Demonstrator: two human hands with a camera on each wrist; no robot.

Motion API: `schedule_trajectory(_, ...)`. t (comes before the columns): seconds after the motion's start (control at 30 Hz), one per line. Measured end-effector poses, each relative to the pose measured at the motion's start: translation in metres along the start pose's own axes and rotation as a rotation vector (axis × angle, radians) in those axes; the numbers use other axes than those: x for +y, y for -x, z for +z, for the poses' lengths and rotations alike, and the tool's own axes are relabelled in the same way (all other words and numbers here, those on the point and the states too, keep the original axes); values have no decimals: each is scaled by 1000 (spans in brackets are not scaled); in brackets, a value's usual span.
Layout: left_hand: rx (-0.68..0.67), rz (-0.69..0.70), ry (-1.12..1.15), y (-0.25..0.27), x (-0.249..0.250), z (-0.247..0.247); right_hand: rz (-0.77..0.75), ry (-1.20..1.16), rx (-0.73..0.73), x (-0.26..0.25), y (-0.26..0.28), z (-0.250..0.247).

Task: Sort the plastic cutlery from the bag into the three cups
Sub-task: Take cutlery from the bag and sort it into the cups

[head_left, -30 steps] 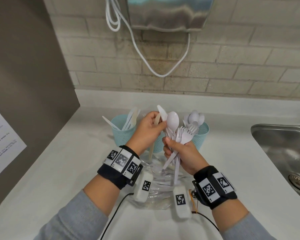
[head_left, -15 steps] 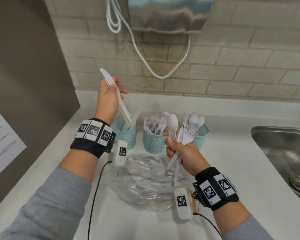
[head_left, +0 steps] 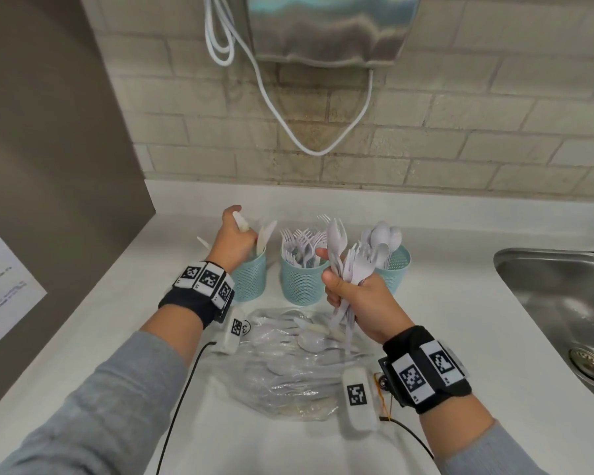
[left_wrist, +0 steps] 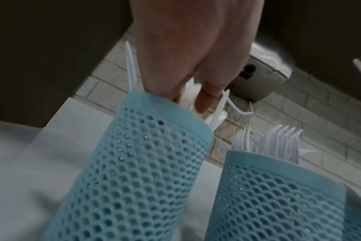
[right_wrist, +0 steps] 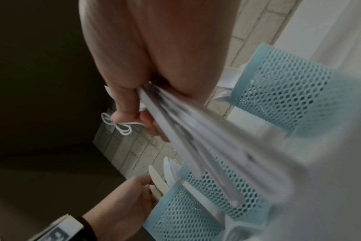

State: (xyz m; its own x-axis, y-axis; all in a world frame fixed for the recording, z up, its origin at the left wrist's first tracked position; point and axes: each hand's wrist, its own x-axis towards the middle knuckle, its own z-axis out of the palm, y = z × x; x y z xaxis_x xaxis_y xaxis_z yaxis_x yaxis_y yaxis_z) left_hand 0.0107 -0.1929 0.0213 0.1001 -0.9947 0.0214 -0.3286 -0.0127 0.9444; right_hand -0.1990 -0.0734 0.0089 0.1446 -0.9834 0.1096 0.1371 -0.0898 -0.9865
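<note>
The knife (head_left: 241,221), in the left hand's (head_left: 232,242) grip, stands over the left cup (head_left: 251,281). The right hand (head_left: 355,296) clenches a bundle of cutlery (head_left: 348,269) above the bag (head_left: 288,365), in front of the middle cup (head_left: 300,284) and right cup (head_left: 396,269). A sink (head_left: 559,303) sits at the counter's (head_left: 460,320) right.
</note>
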Motion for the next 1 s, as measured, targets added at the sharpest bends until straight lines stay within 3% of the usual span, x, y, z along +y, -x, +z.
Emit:
schedule_trajectory(0.13,68,104,-37,0,-1,-3,-25,140,57,2,-1,2)
schedule_trajectory(0.27,276,402,-79,16,15,-1,-59,235,79,4,-1,4)
schedule_trajectory(0.37,52,494,2,49,43,10,-78,293,107,5,-3,4)
schedule_trajectory(0.5,-202,477,-36,78,59,33,-90,299,157,3,-4,4)
schedule_trajectory(0.63,-174,533,-77,83,69,47,-99,254,177,0,4,-2)
schedule_trajectory(0.83,43,524,290,66,115,47,-48,79,359,-3,21,-26)
schedule_trajectory(0.9,19,556,234,58,123,60,-51,17,433,-3,26,-34)
schedule_trajectory(1.0,-84,633,-24,50,120,98,-71,-85,485,-8,31,-42)
